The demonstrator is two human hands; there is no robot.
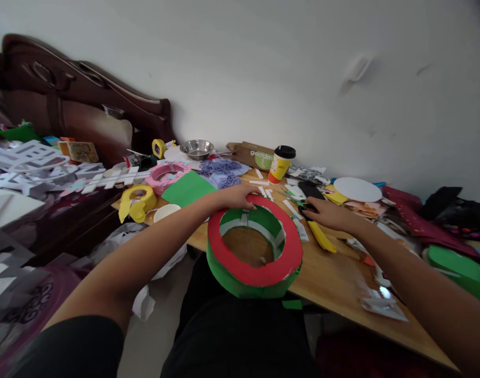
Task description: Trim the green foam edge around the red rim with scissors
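My left hand (237, 198) grips the far rim of a ring (259, 265), its fingers closed over the edge. The ring has a red top face and green sides, and white strips show on its inner wall. It is tilted toward me at the table's near edge. On the right, my right hand (321, 211) is closed on the dark handles of a pair of scissors (301, 209), whose blades point left over scraps. Just below that hand lies a yellow utility knife (321, 237). A green sheet (190, 190) lies left of the ring.
A lidded yellow paper cup (279, 167), a cardboard box (251, 155) and a metal bowl (197, 149) stand along the wall. Yellow (139, 202) and pink rings (167, 176) lie left. White cut-outs (31, 157) are piled far left. A plastic bag (381, 304) lies at the right front.
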